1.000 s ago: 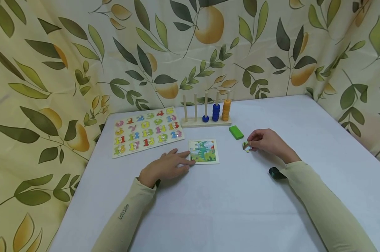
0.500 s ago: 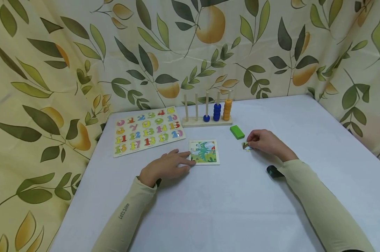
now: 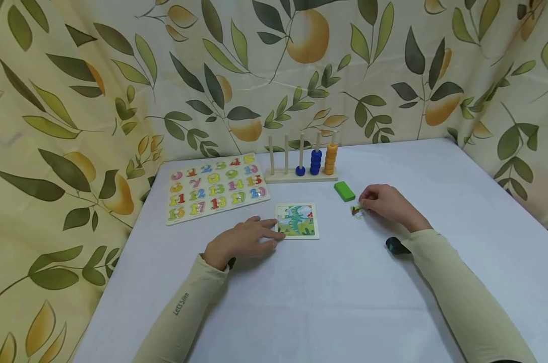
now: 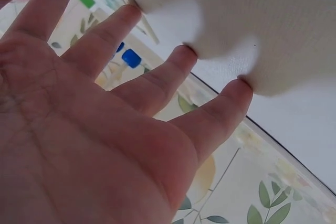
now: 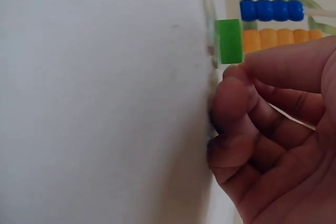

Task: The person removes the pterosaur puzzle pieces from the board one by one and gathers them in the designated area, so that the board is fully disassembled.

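Observation:
My left hand (image 3: 244, 239) lies with fingers spread at the left edge of a small white-framed picture puzzle (image 3: 296, 221) showing a teal dinosaur. In the left wrist view, its fingertips (image 4: 186, 53) press on the white cloth and against the frame's edge. To the right of the frame, my right hand (image 3: 386, 204) has thumb and fingertips together, pinching at the edge of a small jigsaw puzzle piece (image 3: 356, 210) low over the table. The fingers (image 5: 233, 103) hide most of the piece in the right wrist view.
A green block (image 3: 345, 191) lies just behind the piece. Farther back stand a peg abacus (image 3: 280, 177) with blue and orange beads and, left of it, a number board (image 3: 217, 190). A patterned curtain (image 3: 174, 91) hangs behind the white-covered table (image 3: 310, 312).
My right fingertips have shifted slightly toward the right edge of the puzzle piece, leaving more of it showing. My left hand keeps its place at the frame; the head view has shifted a little.

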Tool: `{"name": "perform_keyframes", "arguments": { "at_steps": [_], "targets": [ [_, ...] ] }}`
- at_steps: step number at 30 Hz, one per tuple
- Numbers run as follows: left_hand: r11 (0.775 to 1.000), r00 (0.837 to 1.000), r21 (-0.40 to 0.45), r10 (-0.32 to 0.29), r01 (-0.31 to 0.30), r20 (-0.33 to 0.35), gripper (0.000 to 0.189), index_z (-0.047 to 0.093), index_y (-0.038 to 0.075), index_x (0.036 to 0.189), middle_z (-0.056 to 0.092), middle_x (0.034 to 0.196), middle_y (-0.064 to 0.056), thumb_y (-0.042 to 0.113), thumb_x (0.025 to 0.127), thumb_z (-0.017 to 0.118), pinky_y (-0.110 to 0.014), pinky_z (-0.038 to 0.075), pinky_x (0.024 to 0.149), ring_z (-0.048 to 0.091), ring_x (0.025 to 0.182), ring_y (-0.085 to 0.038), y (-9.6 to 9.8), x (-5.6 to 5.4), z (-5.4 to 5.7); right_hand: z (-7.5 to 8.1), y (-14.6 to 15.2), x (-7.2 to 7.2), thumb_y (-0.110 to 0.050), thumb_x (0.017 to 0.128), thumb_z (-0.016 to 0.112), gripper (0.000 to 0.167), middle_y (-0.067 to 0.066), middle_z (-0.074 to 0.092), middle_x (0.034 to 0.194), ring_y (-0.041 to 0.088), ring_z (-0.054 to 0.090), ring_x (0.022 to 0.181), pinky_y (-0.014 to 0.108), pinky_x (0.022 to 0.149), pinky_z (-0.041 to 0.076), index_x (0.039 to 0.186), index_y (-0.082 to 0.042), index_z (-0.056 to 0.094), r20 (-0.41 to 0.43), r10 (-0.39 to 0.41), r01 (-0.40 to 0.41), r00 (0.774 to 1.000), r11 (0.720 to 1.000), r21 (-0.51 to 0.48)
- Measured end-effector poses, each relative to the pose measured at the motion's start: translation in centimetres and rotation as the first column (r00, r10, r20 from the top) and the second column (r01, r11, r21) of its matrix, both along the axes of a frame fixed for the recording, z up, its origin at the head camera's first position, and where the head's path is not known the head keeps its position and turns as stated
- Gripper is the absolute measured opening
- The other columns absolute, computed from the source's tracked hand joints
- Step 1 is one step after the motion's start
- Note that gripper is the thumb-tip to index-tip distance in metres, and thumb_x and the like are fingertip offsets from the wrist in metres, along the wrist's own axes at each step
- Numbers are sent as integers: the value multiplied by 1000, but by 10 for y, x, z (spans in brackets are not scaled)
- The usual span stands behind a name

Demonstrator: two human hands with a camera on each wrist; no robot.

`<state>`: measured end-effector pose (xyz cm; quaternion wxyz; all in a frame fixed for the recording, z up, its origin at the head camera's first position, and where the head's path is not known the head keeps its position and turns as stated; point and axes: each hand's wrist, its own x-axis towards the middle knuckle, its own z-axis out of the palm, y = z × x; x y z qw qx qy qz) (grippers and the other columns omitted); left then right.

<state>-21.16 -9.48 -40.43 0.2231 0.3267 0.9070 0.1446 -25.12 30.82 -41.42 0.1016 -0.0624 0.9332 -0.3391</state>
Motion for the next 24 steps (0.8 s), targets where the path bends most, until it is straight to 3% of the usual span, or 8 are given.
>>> {"name": "perform_keyframes", "arguments": {
  "at_steps": [6, 12, 19, 24],
  "targets": [
    [1000, 1000, -24, 5, -6, -27, 43, 62, 30, 154, 35, 172, -3, 33, 112, 56, -68, 26, 120, 25, 157, -47, 0, 1, 0, 16, -9, -6, -17, 109, 60, 26, 18, 68, 106, 32, 60, 92, 38, 78, 51, 123, 4, 67, -61, -67, 63, 996, 996, -57],
    [998, 996, -68, -13, 7, -89, 47, 55, 33, 159, 32, 174, -2, 35, 112, 56, -69, 28, 118, 26, 155, -48, 2, 4, -3, 33, -42, -14, -19, 111, 59, 30, 24, 68, 117, 35, 64, 98, 44, 88, 54, 129, 5, 64, -99, -75, 61, 992, 988, -145],
    [997, 995, -81, -12, 4, -95, 48, 54, 36, 160, 31, 174, -2, 38, 112, 55, -68, 29, 118, 27, 155, -46, 3, 4, -9, 26, -84, -25, -14, 109, 63, 29, 23, 69, 121, 36, 63, 104, 44, 92, 54, 130, 6, 68, -55, 10, -23, 998, 973, -228],
    [999, 995, -48, 9, -14, -100, 51, 48, 37, 163, 26, 176, -5, 39, 112, 56, -67, 31, 117, 30, 154, -44, 5, 2, -7, 19, -109, -33, -13, 107, 67, 27, 18, 70, 118, 33, 62, 106, 41, 93, 54, 127, 4, 72, -68, 78, -91, 995, 971, -219]
  ]
}}
